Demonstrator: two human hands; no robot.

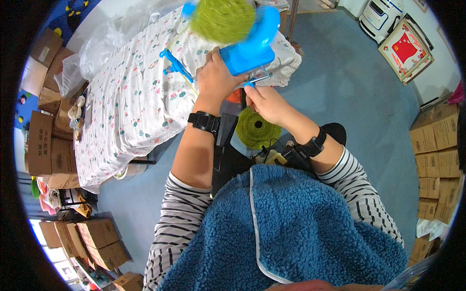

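Note:
A blue plastic yarn winder [247, 57] sits at the near end of the cloth-covered table. On top of it is a thick ball of green yarn [222, 19], smeared by motion. My left hand [217, 77] is closed against the winder's near left side, its thumb along the body. Low on the winder, my right hand [268, 103] pinches the knob of the metal crank [262, 74]. A blue guide arm [175, 66] sticks out to the left, with a pale strand of yarn near it. Below my hands stands a cone of green yarn [258, 128], its dark centre hole facing up.
The table [131, 92] wears a white printed cloth. Clear plastic bags [104, 46] lie at its far left. Cardboard boxes are stacked along the left [51, 145] and right [437, 145]. A framed picture [406, 51] and a white machine [381, 19] stand far right. A blue fleece [291, 218] covers my lap.

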